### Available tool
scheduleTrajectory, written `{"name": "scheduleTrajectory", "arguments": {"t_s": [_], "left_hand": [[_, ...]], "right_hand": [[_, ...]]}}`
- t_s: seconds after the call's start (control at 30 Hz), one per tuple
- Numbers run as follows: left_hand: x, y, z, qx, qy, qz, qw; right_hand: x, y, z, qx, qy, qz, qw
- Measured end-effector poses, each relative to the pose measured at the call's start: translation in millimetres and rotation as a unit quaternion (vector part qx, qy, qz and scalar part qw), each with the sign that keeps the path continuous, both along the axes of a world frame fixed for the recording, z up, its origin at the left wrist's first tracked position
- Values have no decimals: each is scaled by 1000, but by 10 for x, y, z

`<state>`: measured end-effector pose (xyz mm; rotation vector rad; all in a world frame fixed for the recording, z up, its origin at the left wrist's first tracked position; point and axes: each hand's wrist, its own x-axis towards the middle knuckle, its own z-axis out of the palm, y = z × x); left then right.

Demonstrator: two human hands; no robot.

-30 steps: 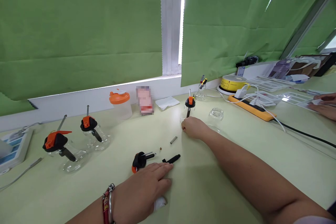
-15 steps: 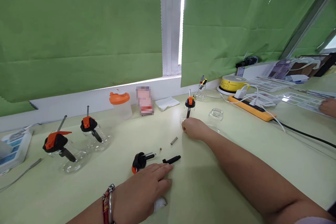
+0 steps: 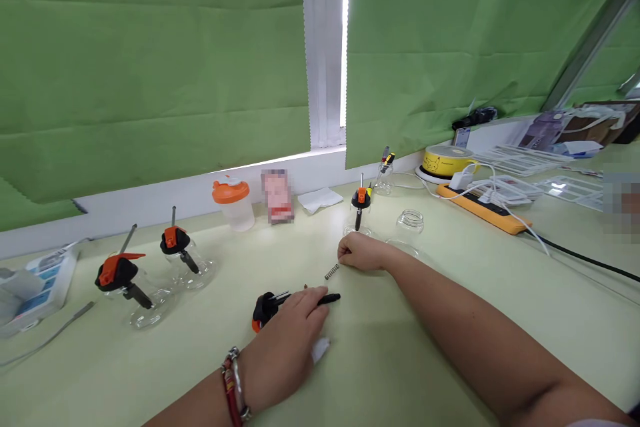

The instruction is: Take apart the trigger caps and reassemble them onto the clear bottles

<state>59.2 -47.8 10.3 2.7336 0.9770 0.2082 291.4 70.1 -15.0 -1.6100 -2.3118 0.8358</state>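
Observation:
My right hand [image 3: 364, 251] is closed in a pinch at the upper end of a small metal coil spring [image 3: 331, 272] on the table. With fingers stretched forward, my left hand [image 3: 287, 340] reaches over a black tube [image 3: 330, 298] and hides part of it. A small white object [image 3: 321, 349] pokes out from under that palm, apparently held there; its kind is unclear. Beside the left fingers lies a black and orange pump head [image 3: 263, 310], partly covered. A tiny brown piece [image 3: 305, 287] shows just above these fingers. Behind my right hand stands a glass bottle with a black-orange top [image 3: 361, 199].
Two more glass bottles with black-orange tops [image 3: 117, 272] stand left. Along the back are an orange-lidded cup [image 3: 235, 203], a folded paper [image 3: 320, 199] and a jar of tools [image 3: 384, 180]. At right lie an open glass jar [image 3: 411, 221] and an orange power strip [image 3: 485, 209] with cables.
My right hand has come from the bottle's base down to the spring. My left hand has moved forward over the black tube, and the white object has moved along with it.

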Motion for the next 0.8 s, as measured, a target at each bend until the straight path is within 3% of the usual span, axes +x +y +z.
{"name": "scheduleTrajectory", "arguments": {"t_s": [0.23, 0.33, 0.8], "left_hand": [[514, 251, 84, 55, 32, 119, 991], [635, 403, 91, 24, 97, 128, 987], [632, 489, -57, -42, 65, 155, 985]], "right_hand": [[8, -16, 24, -45, 43, -17, 998], [12, -10, 9, -48, 48, -17, 998], [-24, 23, -88, -48, 78, -5, 996]]}}
